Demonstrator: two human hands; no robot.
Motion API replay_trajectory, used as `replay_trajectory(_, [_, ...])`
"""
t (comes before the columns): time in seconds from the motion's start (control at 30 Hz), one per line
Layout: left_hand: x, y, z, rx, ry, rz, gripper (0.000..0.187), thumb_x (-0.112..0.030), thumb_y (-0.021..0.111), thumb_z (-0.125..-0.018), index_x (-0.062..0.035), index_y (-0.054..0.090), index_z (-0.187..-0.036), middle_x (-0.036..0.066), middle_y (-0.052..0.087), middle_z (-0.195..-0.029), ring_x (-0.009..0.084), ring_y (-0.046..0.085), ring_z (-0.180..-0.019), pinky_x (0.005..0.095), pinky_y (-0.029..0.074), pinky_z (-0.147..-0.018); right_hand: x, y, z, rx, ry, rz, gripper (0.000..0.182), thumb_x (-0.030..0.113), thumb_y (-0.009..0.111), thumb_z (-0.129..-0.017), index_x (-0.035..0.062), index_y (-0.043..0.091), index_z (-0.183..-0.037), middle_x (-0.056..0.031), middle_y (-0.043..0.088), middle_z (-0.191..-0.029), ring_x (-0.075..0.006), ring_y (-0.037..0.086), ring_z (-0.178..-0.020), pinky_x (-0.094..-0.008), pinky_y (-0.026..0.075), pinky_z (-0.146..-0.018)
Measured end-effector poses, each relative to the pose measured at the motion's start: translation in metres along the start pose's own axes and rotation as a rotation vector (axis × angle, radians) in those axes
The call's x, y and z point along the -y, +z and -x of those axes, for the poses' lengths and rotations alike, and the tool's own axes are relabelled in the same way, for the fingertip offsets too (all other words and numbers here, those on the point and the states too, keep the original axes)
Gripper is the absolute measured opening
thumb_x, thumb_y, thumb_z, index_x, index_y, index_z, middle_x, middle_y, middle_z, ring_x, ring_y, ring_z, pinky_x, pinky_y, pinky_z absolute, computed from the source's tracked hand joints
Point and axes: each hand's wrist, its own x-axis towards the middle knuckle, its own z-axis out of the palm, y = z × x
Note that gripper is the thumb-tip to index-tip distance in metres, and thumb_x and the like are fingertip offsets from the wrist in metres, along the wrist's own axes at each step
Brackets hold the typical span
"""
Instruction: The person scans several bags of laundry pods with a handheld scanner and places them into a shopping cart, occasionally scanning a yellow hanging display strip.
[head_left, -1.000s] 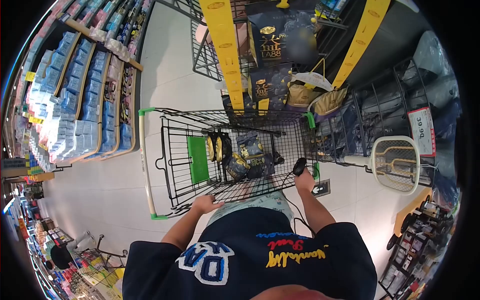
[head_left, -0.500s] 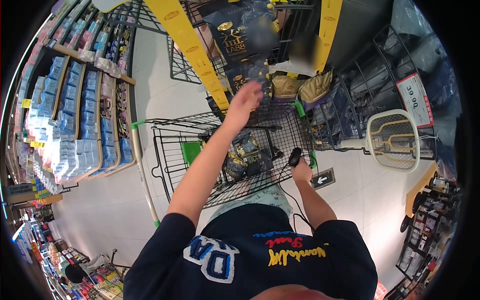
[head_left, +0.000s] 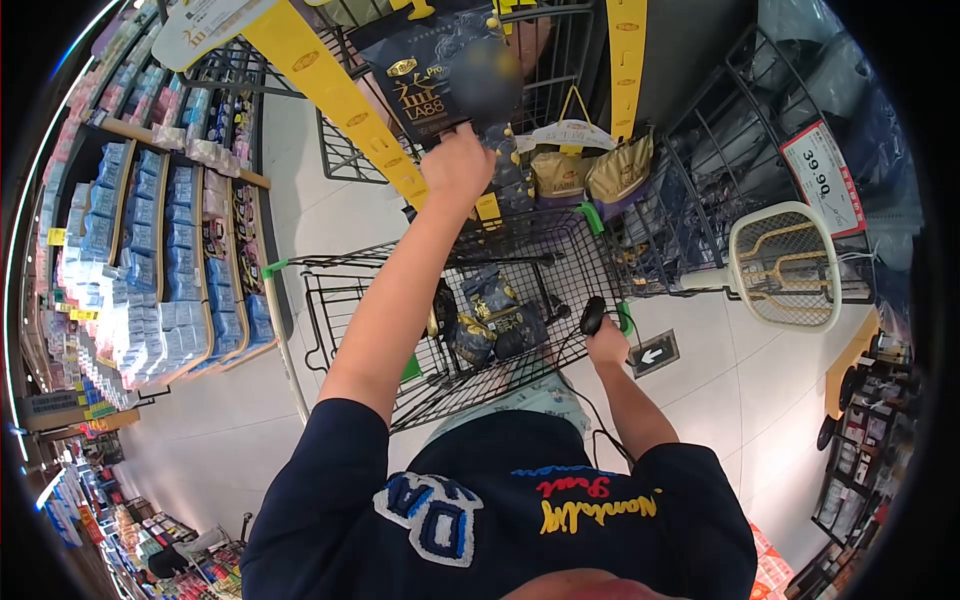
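Note:
My left hand reaches up to the yellow-framed display, its fingers curled at the lower edge of a dark blue package with gold print. A similar package below is mostly hidden by the hand. My right hand is closed round a black hand-held device beside the shopping cart's right side; a dark cable runs down near it. Several dark packages with gold print lie in the black wire cart, which stands in front of my body.
Gold bags stand at the foot of the display. A wire bin with a price sign is at right, with a white racket-shaped item on its side. Shelves of blue packs line the left aisle.
My left hand has moved up and slightly left, from open above the cart to the dark package, its fingers now curled. The right hand still holds the black device.

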Motion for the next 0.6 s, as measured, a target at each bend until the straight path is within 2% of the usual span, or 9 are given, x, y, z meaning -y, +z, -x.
replay_trajectory(0.27, [0.008,0.003,0.002,-0.013,0.031,-0.015,0.061,-0.032,0.063,-0.088,0.0025,0.045,-0.135,0.022,0.07,-0.096,0.0382,0.072,-0.077,0.0501,0.058,-0.069,0.004,-0.003,0.004,-0.017,-0.028,-0.024,0.043,0.025,0.075,-0.079,0.01,0.058,-0.116,-0.0131,0.07,-0.109,-0.0355,0.071,-0.092,-0.0487,0.058,-0.077])
replay_trajectory(0.47, [0.009,0.004,0.006,0.02,0.044,-0.025,0.072,-0.032,0.065,-0.087,0.0041,0.039,-0.144,0.021,0.07,-0.093,0.0379,0.072,-0.075,0.0481,0.058,-0.065,0.002,0.002,0.003,-0.055,-0.057,-0.036,0.043,0.024,0.074,-0.076,0.0101,0.058,-0.113,-0.0127,0.07,-0.106,-0.0361,0.071,-0.091,-0.0498,0.058,-0.076])
replay_trajectory(0.57, [0.009,0.007,0.018,-0.025,0.084,-0.002,0.073,-0.029,0.066,-0.088,0.0032,0.037,-0.147,0.017,0.07,-0.091,0.0354,0.072,-0.074,0.0451,0.058,-0.065,0.001,0.003,0.002,-0.051,-0.057,-0.034,0.041,0.024,0.074,-0.076,0.0098,0.058,-0.111,-0.0134,0.07,-0.103,-0.0366,0.071,-0.091,-0.0506,0.058,-0.076])
replay_trajectory(0.6, [0.011,0.007,0.026,-0.064,0.156,0.112,0.071,-0.028,0.065,-0.088,0.0018,0.037,-0.147,0.015,0.07,-0.091,0.0341,0.072,-0.074,0.0443,0.057,-0.065,0.001,0.003,0.002,-0.047,-0.056,-0.028,0.041,0.024,0.074,-0.076,0.0098,0.058,-0.111,-0.0136,0.07,-0.103,-0.0367,0.071,-0.09,-0.0506,0.058,-0.076])
